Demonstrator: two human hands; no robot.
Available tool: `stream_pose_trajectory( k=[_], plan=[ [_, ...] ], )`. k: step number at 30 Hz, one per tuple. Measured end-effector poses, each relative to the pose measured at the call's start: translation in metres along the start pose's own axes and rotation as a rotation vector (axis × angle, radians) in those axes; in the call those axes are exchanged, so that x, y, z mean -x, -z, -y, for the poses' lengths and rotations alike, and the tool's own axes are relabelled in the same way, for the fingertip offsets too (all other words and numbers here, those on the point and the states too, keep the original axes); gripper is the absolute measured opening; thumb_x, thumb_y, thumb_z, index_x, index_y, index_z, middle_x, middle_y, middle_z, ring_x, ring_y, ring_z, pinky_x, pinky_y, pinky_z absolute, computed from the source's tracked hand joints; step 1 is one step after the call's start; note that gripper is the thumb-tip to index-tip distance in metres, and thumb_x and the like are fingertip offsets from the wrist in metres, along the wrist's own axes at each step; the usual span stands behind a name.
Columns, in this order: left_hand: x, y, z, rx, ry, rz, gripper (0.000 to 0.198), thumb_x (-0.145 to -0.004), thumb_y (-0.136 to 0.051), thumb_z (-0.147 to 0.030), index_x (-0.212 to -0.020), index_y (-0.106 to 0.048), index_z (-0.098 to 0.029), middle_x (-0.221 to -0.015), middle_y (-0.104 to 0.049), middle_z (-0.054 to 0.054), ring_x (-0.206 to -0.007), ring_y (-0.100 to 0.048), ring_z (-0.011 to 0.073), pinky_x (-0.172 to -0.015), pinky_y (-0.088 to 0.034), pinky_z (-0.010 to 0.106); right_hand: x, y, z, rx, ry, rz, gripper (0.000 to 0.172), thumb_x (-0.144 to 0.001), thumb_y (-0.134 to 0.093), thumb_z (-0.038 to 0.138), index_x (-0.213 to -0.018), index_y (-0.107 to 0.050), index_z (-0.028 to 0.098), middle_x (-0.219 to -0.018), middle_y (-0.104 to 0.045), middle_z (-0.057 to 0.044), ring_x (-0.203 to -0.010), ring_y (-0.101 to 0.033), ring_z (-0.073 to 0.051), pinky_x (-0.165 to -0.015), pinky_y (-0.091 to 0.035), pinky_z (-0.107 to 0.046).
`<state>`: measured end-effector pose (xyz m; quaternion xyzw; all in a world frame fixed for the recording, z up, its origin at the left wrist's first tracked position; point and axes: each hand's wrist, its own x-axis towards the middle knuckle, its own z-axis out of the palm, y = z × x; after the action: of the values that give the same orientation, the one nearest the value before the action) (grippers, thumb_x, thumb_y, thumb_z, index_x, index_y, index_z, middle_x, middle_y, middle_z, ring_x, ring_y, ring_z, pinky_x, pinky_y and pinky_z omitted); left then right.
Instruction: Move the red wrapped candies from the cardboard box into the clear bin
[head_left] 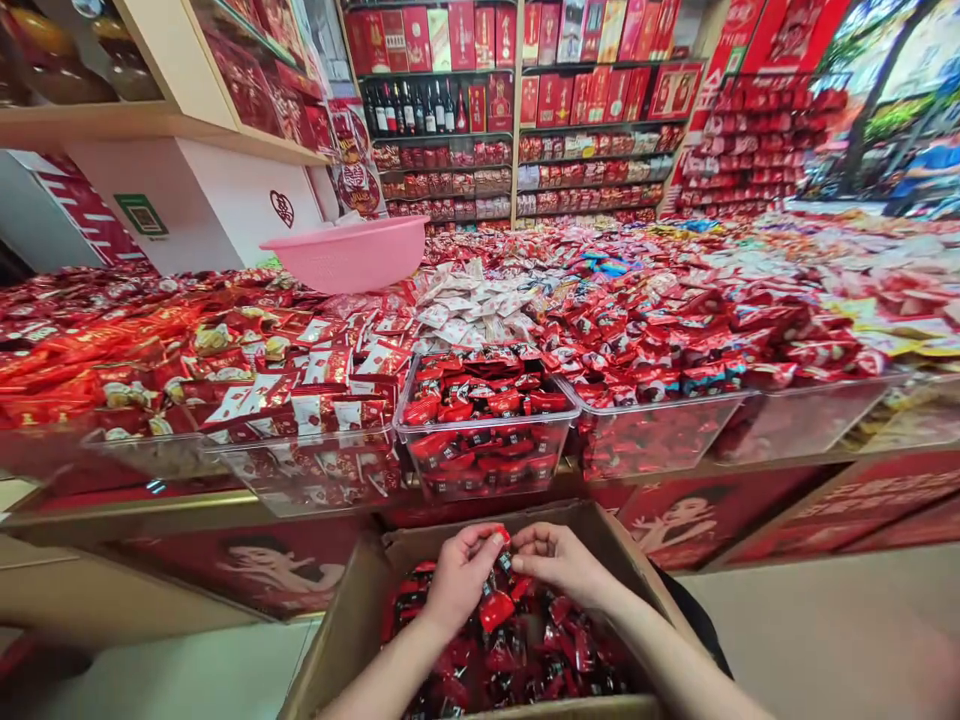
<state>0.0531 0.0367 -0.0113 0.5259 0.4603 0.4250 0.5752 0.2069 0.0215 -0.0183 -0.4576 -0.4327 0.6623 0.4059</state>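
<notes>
Over an open cardboard box [346, 610], both my hands are at a small wrapped candy [495, 608] in a red and black wrapper. My left hand [463, 578] pinches its upper end between thumb and fingers. From the other side, my right hand [561, 562] has its fingers curled in and the thumb against the wrapper. Whether this is one piece or two together, I cannot tell. Below lie many similar red and black wrapped candies [574, 640] in the box. Just beyond stands a clear plastic bin [487, 430] partly filled with the same kind.
Clear bins heaped with red and white packets [330, 400] and red candies [660, 340] line the counter. A pink plastic basket [352, 255] rests on the goods. Behind are shelves with bottles [412, 108] and red boxes [555, 100]. A wooden cabinet [172, 70] juts in at left.
</notes>
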Motion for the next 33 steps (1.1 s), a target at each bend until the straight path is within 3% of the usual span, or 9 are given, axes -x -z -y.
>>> stream_pose_trajectory(
  k=[3, 6, 11, 16, 19, 22, 24, 28, 33],
  plan=[
    [0.005, 0.003, 0.000, 0.064, 0.037, 0.083, 0.029, -0.067, -0.057, -0.035, -0.090, -0.060, -0.017, -0.087, -0.065, 0.004, -0.080, -0.056, 0.0164, -0.075, -0.041, 0.027, 0.001, 0.000, -0.003, -0.037, 0.063, -0.051, 0.032, -0.055, -0.067, 0.032, -0.077, -0.053, 0.013, -0.061, -0.055, 0.002, -0.050, -0.048, -0.006, -0.050, -0.039, -0.021],
    [0.006, 0.006, 0.001, 0.038, 0.089, 0.179, 0.026, -0.067, -0.057, -0.035, -0.082, -0.063, -0.014, -0.076, -0.065, 0.002, -0.070, -0.055, 0.0149, -0.067, -0.040, 0.025, 0.001, 0.000, -0.003, -0.066, 0.113, -0.055, 0.029, -0.055, -0.068, 0.029, -0.074, -0.053, 0.013, -0.062, -0.055, 0.002, -0.054, -0.049, -0.007, -0.055, -0.039, -0.022],
    [0.008, 0.008, 0.007, 0.001, 0.054, 0.159, 0.021, -0.067, -0.057, -0.033, -0.072, -0.062, -0.013, -0.065, -0.062, 0.000, -0.061, -0.051, 0.0121, -0.060, -0.038, 0.022, 0.002, -0.003, -0.007, -0.062, 0.109, 0.013, 0.031, -0.058, -0.066, 0.029, -0.079, -0.049, 0.015, -0.067, -0.054, 0.002, -0.057, -0.050, -0.008, -0.056, -0.039, -0.022],
    [0.012, 0.020, 0.017, -0.024, 0.067, 0.199, 0.026, -0.070, -0.052, -0.039, -0.071, -0.059, -0.014, -0.060, -0.061, 0.000, -0.056, -0.051, 0.0118, -0.058, -0.037, 0.023, 0.016, -0.009, 0.002, 0.285, 0.216, -0.036, 0.017, -0.064, -0.059, 0.023, -0.069, -0.044, 0.017, -0.059, -0.049, 0.004, -0.056, -0.045, -0.008, -0.053, -0.035, -0.020],
    [0.009, 0.034, 0.027, -0.035, 0.110, 0.151, 0.031, -0.072, -0.047, -0.044, -0.070, -0.057, -0.015, -0.052, -0.059, -0.001, -0.050, -0.049, 0.0106, -0.055, -0.036, 0.022, 0.040, -0.016, 0.039, 0.589, 0.301, -0.048, 0.011, -0.067, -0.054, 0.022, -0.062, -0.045, 0.017, -0.056, -0.048, 0.004, -0.054, -0.042, -0.008, -0.050, -0.032, -0.019],
    [0.002, 0.047, 0.038, -0.070, 0.141, 0.077, 0.032, -0.068, -0.050, -0.046, -0.071, -0.056, -0.015, -0.051, -0.058, -0.002, -0.051, -0.049, 0.0110, -0.055, -0.034, 0.021, 0.060, -0.023, 0.105, 0.650, 0.386, 0.018, 0.010, -0.070, -0.052, 0.025, -0.067, -0.047, 0.017, -0.064, -0.053, 0.002, -0.060, -0.046, -0.009, -0.054, -0.036, -0.019],
    [-0.003, 0.054, 0.045, -0.088, 0.160, 0.043, 0.032, -0.067, -0.051, -0.047, -0.069, -0.055, -0.016, -0.050, -0.058, -0.003, -0.050, -0.049, 0.0108, -0.054, -0.033, 0.021, 0.058, -0.025, 0.153, 0.661, 0.522, -0.033, 0.009, -0.072, -0.050, 0.026, -0.070, -0.048, 0.017, -0.069, -0.055, 0.000, -0.063, -0.049, -0.010, -0.058, -0.038, -0.020],
    [-0.012, 0.068, 0.059, -0.112, 0.181, -0.010, 0.034, -0.063, -0.052, -0.050, -0.065, -0.052, -0.016, -0.046, -0.055, -0.004, -0.046, -0.046, 0.0100, -0.051, -0.032, 0.021, 0.010, -0.025, 0.224, 0.821, 0.641, -0.209, 0.011, -0.066, -0.054, 0.024, -0.069, -0.048, 0.016, -0.062, -0.054, 0.001, -0.057, -0.048, -0.010, -0.053, -0.038, -0.021],
    [-0.015, 0.080, 0.066, -0.149, 0.190, -0.053, 0.038, -0.058, -0.053, -0.054, -0.063, -0.051, -0.017, -0.043, -0.053, -0.004, -0.046, -0.047, 0.0117, -0.050, -0.032, 0.022, -0.057, -0.038, 0.242, 1.109, 0.456, -0.233, 0.009, -0.060, -0.058, 0.019, -0.066, -0.054, 0.014, -0.061, -0.058, 0.000, -0.054, -0.051, -0.009, -0.049, -0.038, -0.019]
  ],
)
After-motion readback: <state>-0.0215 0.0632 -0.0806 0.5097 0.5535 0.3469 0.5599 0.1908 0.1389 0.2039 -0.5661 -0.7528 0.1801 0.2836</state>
